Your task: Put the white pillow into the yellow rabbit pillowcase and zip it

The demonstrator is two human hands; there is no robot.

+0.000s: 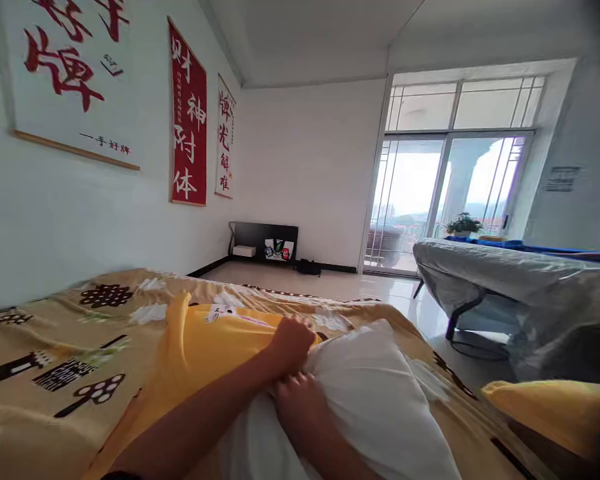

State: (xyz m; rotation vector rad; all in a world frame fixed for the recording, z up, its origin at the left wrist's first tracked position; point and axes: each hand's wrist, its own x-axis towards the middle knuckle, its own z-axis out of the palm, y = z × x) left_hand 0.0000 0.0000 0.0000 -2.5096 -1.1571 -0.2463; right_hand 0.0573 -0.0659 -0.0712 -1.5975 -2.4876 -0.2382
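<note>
A white pillow (375, 393) lies on a bed covered by a tan patterned sheet (55, 347). A yellow pillowcase (205, 347) with a small cartoon print lies beside the pillow on its left. My left hand (293, 343) is closed, gripping the edge where the yellow pillowcase meets the white pillow. My right hand (300, 400) is closed too, its fingers pressed into the white pillow just below the left hand. The two hands almost touch.
A second yellow pillow (555, 410) lies at the bed's right edge. A table under a grey cover (510, 273) stands to the right on the glossy floor. Calligraphy scrolls (187, 113) hang on the left wall. Glass balcony doors (445, 193) are at the far end.
</note>
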